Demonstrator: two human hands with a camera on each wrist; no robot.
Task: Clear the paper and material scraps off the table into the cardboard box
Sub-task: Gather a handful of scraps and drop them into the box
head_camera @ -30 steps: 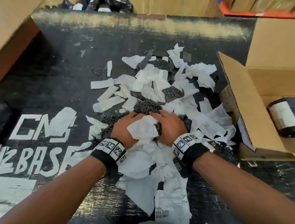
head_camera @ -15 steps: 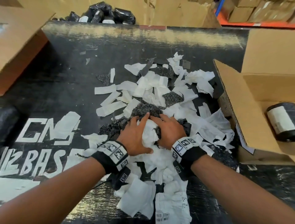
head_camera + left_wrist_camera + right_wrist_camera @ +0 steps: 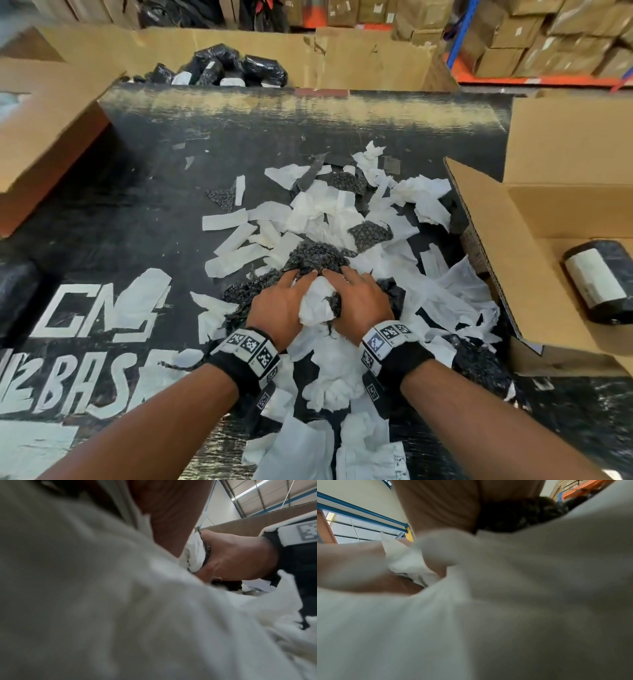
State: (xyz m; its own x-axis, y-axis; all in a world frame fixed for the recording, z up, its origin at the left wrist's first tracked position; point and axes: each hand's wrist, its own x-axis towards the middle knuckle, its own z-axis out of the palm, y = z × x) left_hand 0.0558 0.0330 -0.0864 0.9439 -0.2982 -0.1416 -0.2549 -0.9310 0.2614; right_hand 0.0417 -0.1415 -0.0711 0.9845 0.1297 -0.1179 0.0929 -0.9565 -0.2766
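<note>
White paper scraps [image 3: 315,212] and black bubbled material scraps [image 3: 317,255] lie mixed on the black table [image 3: 144,178], which bears white lettering [image 3: 92,308]; the cardboard box [image 3: 507,246] at right is brown.

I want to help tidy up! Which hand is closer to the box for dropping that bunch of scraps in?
The right hand, probably. It is on the side nearest the open cardboard box, at the table's right edge. The left hand sits farther away. Both hold the same bunch of scraps, so they may carry it together.

Both forearms reach forward, wrists close together; left hand [image 3: 279,305] and right hand [image 3: 363,301] curl inward, apparently gripping crumpled white paper wad [image 3: 317,303] between them.
</note>
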